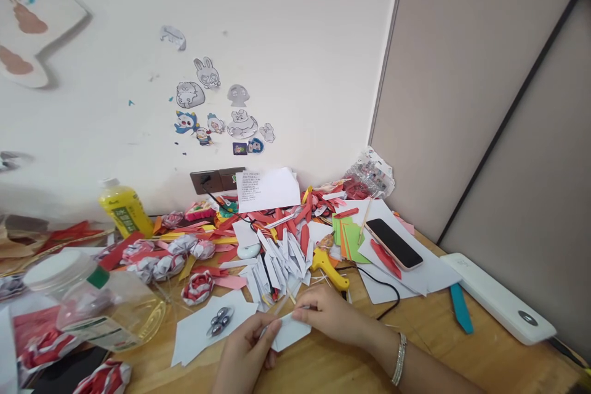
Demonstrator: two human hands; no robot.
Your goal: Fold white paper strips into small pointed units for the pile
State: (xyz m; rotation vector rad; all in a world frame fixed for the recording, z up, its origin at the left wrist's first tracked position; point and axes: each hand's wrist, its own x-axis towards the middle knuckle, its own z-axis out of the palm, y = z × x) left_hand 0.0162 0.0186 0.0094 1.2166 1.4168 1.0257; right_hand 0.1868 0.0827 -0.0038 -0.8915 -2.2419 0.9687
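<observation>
A small white piece of paper is held between both hands above the front of the wooden table. My left hand pinches its left edge between thumb and fingers. At its upper right edge, my right hand grips it with curled fingers; a silvery bracelet circles that wrist. Left of my hands lie white paper sheets with several shiny dark beads on top. Just beyond my hands is a heap of folded white paper strips. A yellow glue gun lies behind my right hand.
A clear jar of yellowish liquid and a yellow bottle are at left, among red-and-white paper roses. To the right are a phone, green paper, a blue strip and a long white device. A black cable curves nearby.
</observation>
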